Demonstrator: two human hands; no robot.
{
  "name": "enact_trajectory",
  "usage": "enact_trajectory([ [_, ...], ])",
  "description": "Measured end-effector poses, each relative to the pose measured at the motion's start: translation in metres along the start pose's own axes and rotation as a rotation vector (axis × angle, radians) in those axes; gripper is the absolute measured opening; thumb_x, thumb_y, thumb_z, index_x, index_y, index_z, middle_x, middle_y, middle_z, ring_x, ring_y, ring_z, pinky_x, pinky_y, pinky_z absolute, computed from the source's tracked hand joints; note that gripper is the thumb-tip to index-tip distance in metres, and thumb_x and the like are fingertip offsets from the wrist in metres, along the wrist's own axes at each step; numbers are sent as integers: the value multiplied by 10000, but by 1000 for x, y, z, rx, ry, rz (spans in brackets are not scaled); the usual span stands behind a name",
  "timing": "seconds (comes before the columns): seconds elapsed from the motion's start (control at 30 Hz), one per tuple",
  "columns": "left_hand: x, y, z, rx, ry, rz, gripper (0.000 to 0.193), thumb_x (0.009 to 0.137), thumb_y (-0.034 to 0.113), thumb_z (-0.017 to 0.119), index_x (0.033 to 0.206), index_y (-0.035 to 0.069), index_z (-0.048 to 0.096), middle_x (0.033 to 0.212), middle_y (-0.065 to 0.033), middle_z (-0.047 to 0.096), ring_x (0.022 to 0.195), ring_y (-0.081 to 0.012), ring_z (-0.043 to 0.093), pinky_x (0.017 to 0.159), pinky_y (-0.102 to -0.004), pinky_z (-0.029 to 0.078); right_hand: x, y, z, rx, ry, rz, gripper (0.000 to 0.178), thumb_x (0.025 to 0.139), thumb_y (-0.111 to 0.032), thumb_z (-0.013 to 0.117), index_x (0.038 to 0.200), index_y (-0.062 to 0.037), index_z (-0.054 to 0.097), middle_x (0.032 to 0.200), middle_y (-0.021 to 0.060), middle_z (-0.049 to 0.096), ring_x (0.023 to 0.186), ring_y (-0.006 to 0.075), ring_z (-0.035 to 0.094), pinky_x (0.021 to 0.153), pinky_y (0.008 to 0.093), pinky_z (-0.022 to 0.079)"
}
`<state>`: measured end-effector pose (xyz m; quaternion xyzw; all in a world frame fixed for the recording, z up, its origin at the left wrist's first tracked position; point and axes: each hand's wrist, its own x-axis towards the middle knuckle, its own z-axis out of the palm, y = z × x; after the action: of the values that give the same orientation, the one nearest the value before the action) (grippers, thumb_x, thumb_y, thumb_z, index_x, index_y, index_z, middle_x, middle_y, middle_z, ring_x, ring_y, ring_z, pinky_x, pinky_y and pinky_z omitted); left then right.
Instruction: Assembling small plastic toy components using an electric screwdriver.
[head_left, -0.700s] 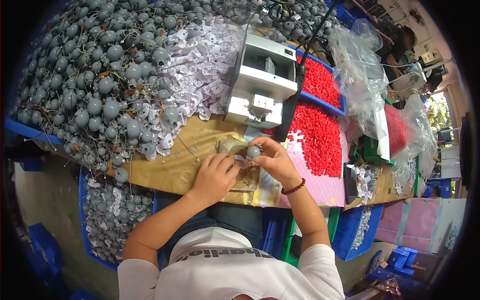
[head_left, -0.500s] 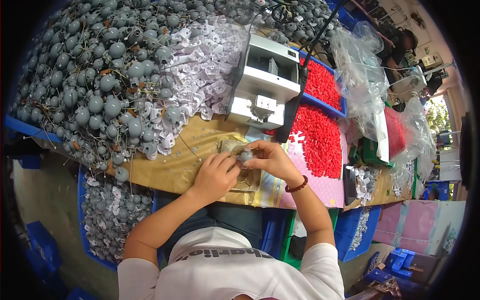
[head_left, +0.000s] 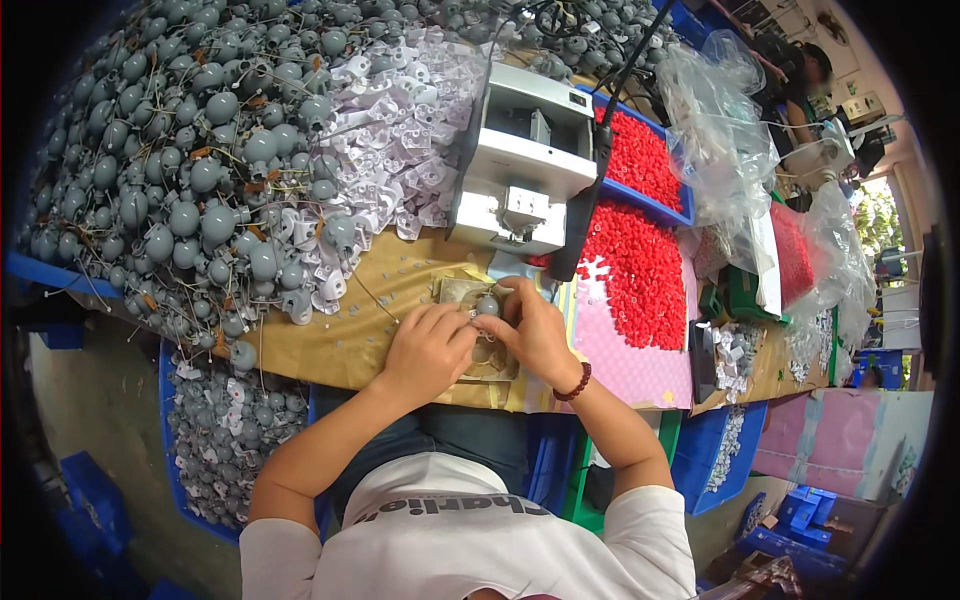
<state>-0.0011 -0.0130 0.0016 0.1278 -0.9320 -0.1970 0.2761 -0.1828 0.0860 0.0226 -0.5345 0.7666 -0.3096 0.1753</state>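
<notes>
A small grey ball-shaped part (head_left: 487, 307) lies on a worn, tan fixture plate (head_left: 492, 364) at the table's front edge. My right hand (head_left: 537, 338), with a dark red bead bracelet at the wrist, is curled around its right side. The thumb touches the ball's lower edge, and the index finger bends above it. From the left, my left hand (head_left: 430, 345) reaches in with fingers bent and pressed together, their tips next to the ball. What those fingertips pinch, if anything, is hidden.
A white and grey machine (head_left: 520, 165) stands just beyond my hands. Grey ball parts with wires (head_left: 185, 218) and white plastic pieces (head_left: 385, 130) are heaped left. To the right lie red pieces (head_left: 635, 275) and clear plastic bags (head_left: 715, 120). A blue bin (head_left: 182, 470) sits below left.
The grey ball has come slightly lower and left onto the plate. My right hand has moved left and toward me, its thumb now below the ball. My left hand has barely shifted.
</notes>
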Motion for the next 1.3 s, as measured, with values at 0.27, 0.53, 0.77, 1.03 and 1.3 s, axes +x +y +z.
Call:
enact_trajectory([
  [0.27,26,15,-4,33,-51,-110,424,770,154,762,1171,82,647,1088,-56,658,1027,-264,605,883,-415,473,7,44,-7,406,45,-39,469,913,-157,751,1322,-38,556,920,132,658,759,236,658,664,347,517],
  [0.53,31,12,0,53,-71,-115,364,761,153,781,1100,89,664,995,-52,646,996,-262,602,869,-405,469,94,88,-46,436,454,55,602,934,-97,706,1454,35,433,1168,167,668,1019,244,674,869,336,537],
  [0.77,36,7,-6,12,-129,-123,351,738,141,786,1060,85,658,962,-70,631,972,-282,599,856,-410,473,78,4,-83,797,746,-201,673,913,48,687,1493,-25,353,951,73,632,800,152,644,752,324,551],
  [1.03,32,12,1,-10,-64,-159,364,730,151,778,1066,79,661,947,-83,627,930,-296,591,820,-419,481,99,-47,-84,758,539,-472,643,855,150,657,1410,14,362,858,61,631,726,148,650,714,312,555],
  [1.3,27,11,7,10,-7,-175,335,735,162,750,1056,103,671,941,-51,644,929,-261,596,793,-406,482,136,-63,-70,791,450,-246,622,867,89,684,1419,29,404,862,49,641,728,136,651,683,279,553],
])
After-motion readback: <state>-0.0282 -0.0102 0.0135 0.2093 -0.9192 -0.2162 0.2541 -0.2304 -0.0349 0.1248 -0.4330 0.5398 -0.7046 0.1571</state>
